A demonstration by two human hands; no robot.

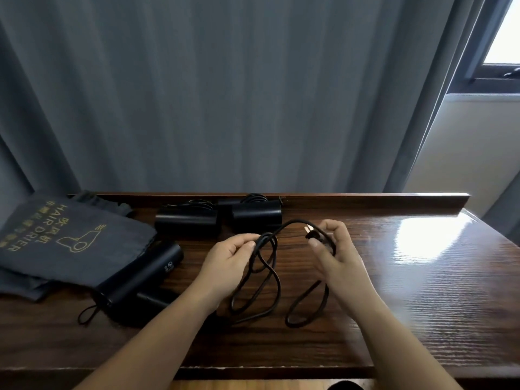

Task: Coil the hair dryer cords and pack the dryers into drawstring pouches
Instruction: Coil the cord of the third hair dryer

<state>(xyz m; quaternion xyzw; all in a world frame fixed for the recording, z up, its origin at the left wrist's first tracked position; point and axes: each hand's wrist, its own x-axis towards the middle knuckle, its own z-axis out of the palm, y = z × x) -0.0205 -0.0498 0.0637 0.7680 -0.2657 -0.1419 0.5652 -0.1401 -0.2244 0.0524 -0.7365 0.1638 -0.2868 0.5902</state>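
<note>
A black hair dryer (146, 274) lies on the dark wooden table (408, 291) at the left, partly under grey drawstring pouches (64, 237) printed "HAIR DRIER". Its black cord (270, 280) runs in loose loops across the table between my hands. My left hand (228, 260) pinches a bunch of cord loops above the table. My right hand (337, 249) holds the plug end (311, 232) of the cord, prongs pointing up and left. Two more black dryers (187, 220) (256, 215) lie at the back with their cords bundled behind them.
A raised wooden ledge (365, 201) runs along the table's back edge, with grey curtains (225, 94) behind it. A window (503, 52) is at the upper right. The right half of the table shines with glare. The table's front edge is close to me.
</note>
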